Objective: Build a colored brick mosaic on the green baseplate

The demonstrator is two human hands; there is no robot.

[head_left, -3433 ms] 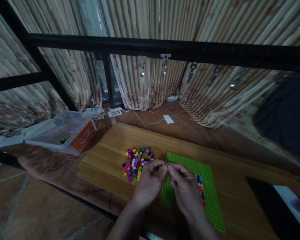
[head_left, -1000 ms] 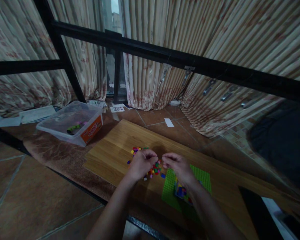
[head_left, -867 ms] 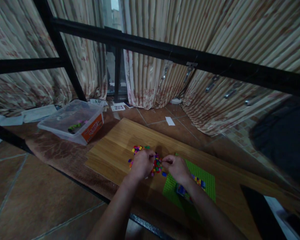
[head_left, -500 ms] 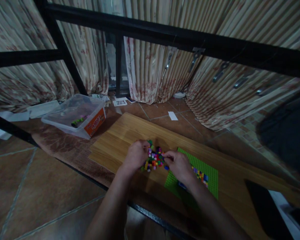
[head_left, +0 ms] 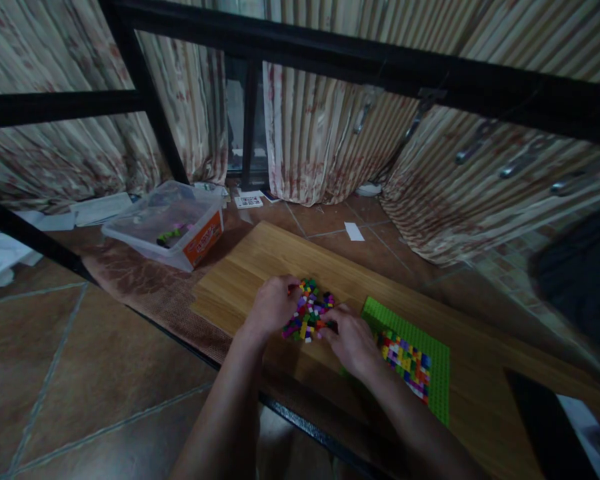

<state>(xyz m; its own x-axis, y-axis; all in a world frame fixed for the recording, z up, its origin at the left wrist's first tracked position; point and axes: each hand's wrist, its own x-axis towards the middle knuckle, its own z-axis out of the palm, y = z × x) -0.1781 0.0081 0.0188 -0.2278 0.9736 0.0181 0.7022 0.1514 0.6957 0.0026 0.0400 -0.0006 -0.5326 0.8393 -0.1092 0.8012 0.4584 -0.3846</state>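
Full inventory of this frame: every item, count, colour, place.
loose bricks: one pile, mixed colours, on the board
baseplate: 1, green, on the board, right of the pile
placed bricks: one patch, mixed colours, on the baseplate
board: 1, light wood, centre
box: 1, clear with orange label, left of the board
curtains: several, striped beige, behind
frame: 1, black, before the curtains
papers: few, white, far left
left-hand grip: 1, bare, pile's left edge
right-hand grip: 1, bare, pile's right edge
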